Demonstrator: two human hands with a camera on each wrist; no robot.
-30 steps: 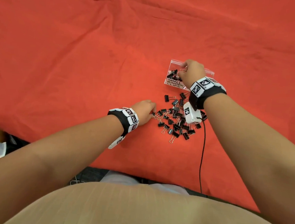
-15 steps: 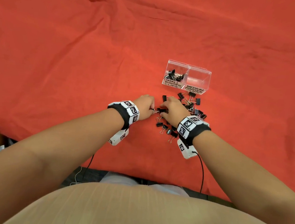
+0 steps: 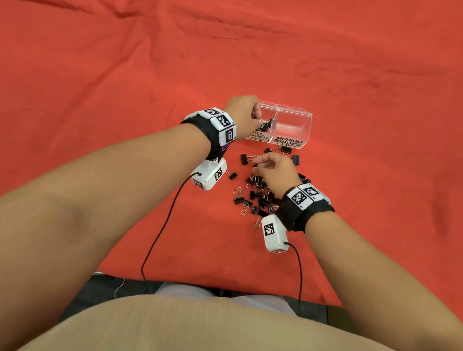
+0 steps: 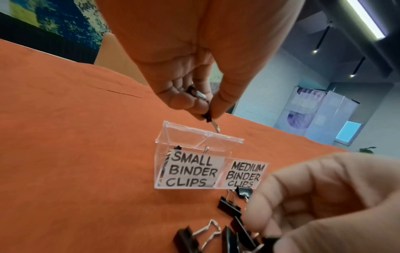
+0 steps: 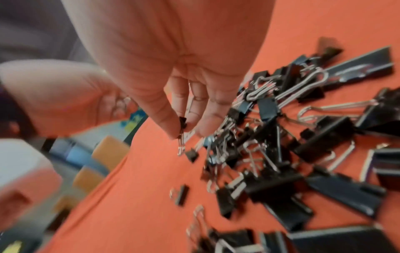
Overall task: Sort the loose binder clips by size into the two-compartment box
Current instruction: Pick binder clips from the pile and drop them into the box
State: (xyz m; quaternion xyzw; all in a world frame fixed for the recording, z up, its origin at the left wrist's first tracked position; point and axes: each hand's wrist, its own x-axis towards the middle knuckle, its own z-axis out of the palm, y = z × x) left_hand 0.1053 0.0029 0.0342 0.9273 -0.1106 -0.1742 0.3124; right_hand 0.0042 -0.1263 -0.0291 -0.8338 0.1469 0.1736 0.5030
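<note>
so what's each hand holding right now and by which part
Left hand: a small binder clip pinched by its black body, wire handle hanging over the box. Right hand: another small clip, pinched at its body.

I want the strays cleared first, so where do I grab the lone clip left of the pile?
Pinch the lone clip across its black body, coming straight down from above. It lies flat on the red cloth, apart from the pile, so nothing crowds the body. Its thin wire loops lie low and look harder to catch.
</note>
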